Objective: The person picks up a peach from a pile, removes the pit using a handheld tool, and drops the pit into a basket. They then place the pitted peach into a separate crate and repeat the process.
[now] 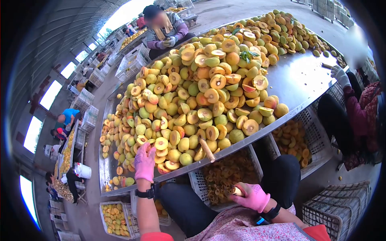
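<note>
My left hand (144,162), in a pink glove, reaches over the near edge of the metal table. Its fingers are stretched out and slightly apart at the front of a pile of halved peaches (211,95). A cut peach half (161,143) lies just right of the fingertips. Over my lap, my right hand (255,197), also pink-gloved, is closed around a wooden-handled tool (238,191), whose working end I cannot make out. Another wooden handle (207,150) sticks out over the table rim between the hands.
Below the metal table (295,86) stand a crate of peach scraps (229,170), a crate of cut fruit (291,138) and a crate of peach pieces (114,219). A person (165,30) sits across the table, and another person's gloved hand (341,76) is at the right.
</note>
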